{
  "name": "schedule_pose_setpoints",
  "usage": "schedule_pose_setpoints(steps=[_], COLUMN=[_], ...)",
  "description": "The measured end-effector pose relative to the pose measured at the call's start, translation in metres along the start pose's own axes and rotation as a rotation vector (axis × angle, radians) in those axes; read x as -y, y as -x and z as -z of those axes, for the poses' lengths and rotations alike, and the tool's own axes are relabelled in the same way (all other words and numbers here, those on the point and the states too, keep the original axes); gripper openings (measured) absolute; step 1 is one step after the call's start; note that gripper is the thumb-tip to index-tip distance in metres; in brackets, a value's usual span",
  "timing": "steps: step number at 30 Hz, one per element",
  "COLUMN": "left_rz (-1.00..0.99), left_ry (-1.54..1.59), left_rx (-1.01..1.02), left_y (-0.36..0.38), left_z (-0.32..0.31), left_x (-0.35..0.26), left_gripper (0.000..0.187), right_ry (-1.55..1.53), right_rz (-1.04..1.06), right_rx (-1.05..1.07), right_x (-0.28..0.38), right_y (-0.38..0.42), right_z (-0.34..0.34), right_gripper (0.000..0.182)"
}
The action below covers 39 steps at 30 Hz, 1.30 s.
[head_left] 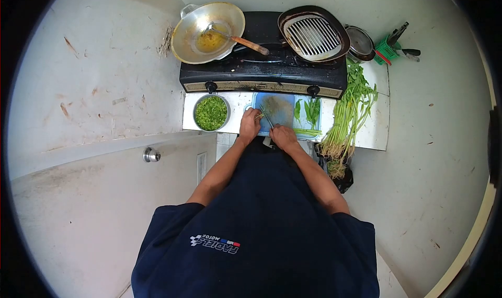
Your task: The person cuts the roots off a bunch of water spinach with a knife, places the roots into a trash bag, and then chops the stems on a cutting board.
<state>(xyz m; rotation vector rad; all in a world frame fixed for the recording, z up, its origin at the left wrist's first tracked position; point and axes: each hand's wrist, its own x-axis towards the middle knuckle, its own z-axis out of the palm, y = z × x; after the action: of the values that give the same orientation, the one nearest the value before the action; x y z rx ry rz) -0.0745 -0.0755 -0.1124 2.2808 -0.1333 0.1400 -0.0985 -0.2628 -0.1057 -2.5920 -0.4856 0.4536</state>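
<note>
My right hand (284,137) is closed around the handle of a knife (266,117), whose blade points up and left over the blue cutting board (286,100). On the board's left side, my left hand (250,123) pinches a small bit of green stalks (259,116) beside the blade. Several loose green leaves (312,111) lie on the board's right part, with cut pale stalks (307,132) near its front edge. A round bowl (228,121) full of finely chopped greens (211,113) stands left of the board.
Behind the board is a black stove (261,70) with a wok (180,39) holding a ladle (246,43) and a grill pan (314,35). A bunch of rooted leafy greens (345,115) hangs over the counter's right front edge. A lidded pot (360,41) and green utensil basket (386,50) stand behind.
</note>
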Motion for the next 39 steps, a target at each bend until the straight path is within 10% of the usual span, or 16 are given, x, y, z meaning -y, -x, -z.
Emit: schedule_pose_setpoints(steps=[39], left_rz=[0.038], left_ry=[0.011], left_rx=[0.024], left_y=[-0.002], left_z=[0.0], left_x=[0.005], left_gripper=[0.01], right_ry=[-0.031], right_rz=[0.02], right_rx=[0.049], right_x=[0.004], right_y=[-0.003], right_z=[0.002], right_gripper=[0.039])
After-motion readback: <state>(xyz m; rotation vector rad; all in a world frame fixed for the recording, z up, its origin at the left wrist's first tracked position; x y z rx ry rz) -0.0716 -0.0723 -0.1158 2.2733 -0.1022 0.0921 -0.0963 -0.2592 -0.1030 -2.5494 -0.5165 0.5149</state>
